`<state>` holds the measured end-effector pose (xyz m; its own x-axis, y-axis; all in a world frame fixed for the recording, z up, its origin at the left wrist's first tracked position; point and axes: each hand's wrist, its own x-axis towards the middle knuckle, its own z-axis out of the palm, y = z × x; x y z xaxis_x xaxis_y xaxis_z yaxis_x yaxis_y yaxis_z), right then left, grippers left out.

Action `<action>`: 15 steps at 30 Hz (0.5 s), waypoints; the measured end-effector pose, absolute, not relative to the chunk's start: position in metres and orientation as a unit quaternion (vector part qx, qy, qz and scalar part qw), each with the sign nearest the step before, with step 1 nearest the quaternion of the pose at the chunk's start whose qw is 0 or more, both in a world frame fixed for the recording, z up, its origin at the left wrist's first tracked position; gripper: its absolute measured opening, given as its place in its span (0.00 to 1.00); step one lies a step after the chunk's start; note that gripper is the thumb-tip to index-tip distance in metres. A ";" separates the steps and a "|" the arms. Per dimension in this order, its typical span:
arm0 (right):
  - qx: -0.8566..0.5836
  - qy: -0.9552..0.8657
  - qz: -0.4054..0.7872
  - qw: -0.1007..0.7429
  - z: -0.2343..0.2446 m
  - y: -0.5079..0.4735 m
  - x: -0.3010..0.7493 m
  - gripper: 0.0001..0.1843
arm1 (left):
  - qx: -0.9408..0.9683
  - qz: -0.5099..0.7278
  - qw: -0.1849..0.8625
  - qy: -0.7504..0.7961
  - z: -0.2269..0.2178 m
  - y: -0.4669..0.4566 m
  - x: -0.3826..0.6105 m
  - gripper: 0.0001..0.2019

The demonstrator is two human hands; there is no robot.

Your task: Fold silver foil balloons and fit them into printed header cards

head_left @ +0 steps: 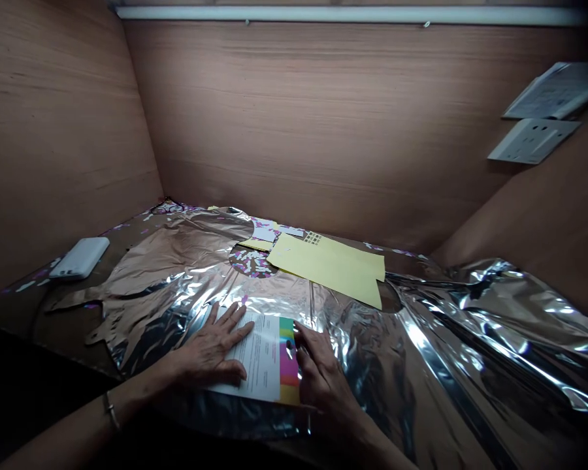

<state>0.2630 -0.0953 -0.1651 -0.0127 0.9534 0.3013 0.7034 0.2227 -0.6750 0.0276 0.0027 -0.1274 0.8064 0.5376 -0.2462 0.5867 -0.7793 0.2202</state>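
Observation:
A white printed sheet with a rainbow-striped right edge [264, 359] lies on crinkled silver foil [421, 326] near the desk's front. My left hand [210, 349] rests flat on the sheet's left half, fingers spread and stretched out. My right hand [318, 372] sits at the sheet's coloured edge, fingers bent and pressing on that edge; whether it grips the sheet I cannot make out. A thin bracelet circles my left wrist.
Yellow paper sheets [333, 267] lie on the foil further back, with confetti-patterned scraps [252, 261] beside them. A white phone-like device [81, 258] lies at the left. Wooden walls enclose the desk; two white sockets [534, 140] are on the right wall.

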 end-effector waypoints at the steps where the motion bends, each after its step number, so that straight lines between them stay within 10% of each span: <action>1: -0.585 -0.700 0.187 0.365 -0.159 -0.096 0.267 0.20 | 0.940 -0.084 0.145 0.298 -0.128 0.003 0.027 0.43; 15: -0.514 -0.842 0.055 0.156 -0.123 -0.125 0.298 0.18 | 0.895 -0.065 0.042 0.440 -0.161 0.010 0.016 0.41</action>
<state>0.2983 -0.1247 -0.1227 -0.4231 0.8825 0.2054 0.8482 0.4654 -0.2529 0.0160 0.0098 -0.1606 0.6050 0.7812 -0.1543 0.7922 -0.6100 0.0180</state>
